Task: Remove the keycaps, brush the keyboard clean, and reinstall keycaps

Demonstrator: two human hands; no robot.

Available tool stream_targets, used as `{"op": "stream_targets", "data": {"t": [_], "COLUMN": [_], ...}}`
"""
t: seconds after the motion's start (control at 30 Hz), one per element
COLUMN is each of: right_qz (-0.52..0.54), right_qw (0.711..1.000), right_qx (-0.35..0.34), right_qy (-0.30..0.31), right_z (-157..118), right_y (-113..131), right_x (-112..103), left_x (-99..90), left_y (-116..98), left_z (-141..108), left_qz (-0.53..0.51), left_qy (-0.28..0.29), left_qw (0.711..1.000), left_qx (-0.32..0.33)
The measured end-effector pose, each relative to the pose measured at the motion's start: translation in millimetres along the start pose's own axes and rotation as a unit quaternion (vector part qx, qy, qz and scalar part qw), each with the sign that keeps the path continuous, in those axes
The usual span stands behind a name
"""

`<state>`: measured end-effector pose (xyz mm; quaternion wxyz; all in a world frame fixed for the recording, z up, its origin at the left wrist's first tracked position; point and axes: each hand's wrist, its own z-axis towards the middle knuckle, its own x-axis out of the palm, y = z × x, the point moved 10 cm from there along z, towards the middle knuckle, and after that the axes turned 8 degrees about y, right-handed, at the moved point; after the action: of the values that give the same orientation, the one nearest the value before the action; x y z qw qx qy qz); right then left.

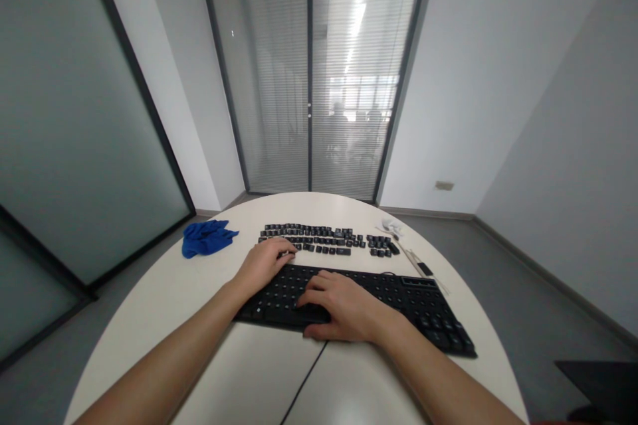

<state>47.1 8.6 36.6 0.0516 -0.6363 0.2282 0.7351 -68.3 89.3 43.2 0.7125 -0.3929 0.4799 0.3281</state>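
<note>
A black keyboard (pixel 279 295) lies across the table with many key positions bare of caps. Over its far left edge reaches my left hand (pixel 264 262), thumb and forefinger closed around a small dark keycap (pixel 284 254) at the near left end of the loose keycaps (pixel 319 240). These black caps lie in rows behind the keyboard. My right hand (pixel 343 305) grips the keyboard's near middle, its bent fingers over the key area and its thumb at the front edge. Whether a cap lies beneath those fingers is hidden.
A crumpled blue cloth (pixel 207 238) lies at the left of the round white table (pixel 239 372). At the right are a crumpled white piece (pixel 391 226), thin sticks and a small black piece (pixel 425 269). A dark seam runs toward me.
</note>
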Motion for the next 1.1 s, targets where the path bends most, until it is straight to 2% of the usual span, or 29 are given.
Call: {"op": "stream_targets", "data": {"t": [0.07,0.1,0.23,0.47,0.77,1.1], "right_qz": [0.005,0.006,0.014,0.024,0.039,0.039], "right_qw": [1.000,1.000,1.000,0.999,0.999,0.999], "right_qx": [0.004,0.006,0.013,0.022,0.030,0.033], "right_qy": [-0.001,-0.002,0.000,0.015,0.022,0.018], "right_z": [0,0,2,5,6,5], "right_y": [-1,-2,-3,-3,-3,-2], "right_x": [1,1,1,1,1,1], "left_x": [-6.5,-5.3,6.9,11.6,14.2,12.3], "left_y": [-1,-3,-8,-10,-10,-24], "left_z": [-14,-21,-42,-48,-50,-55], "left_qz": [-0.167,-0.226,-0.333,-0.325,-0.322,-0.271], "left_qy": [-0.027,-0.017,0.057,0.128,0.142,0.166], "left_qw": [0.986,0.974,0.940,0.934,0.932,0.942], "left_qx": [0.012,0.024,0.042,0.074,0.081,0.110]}}
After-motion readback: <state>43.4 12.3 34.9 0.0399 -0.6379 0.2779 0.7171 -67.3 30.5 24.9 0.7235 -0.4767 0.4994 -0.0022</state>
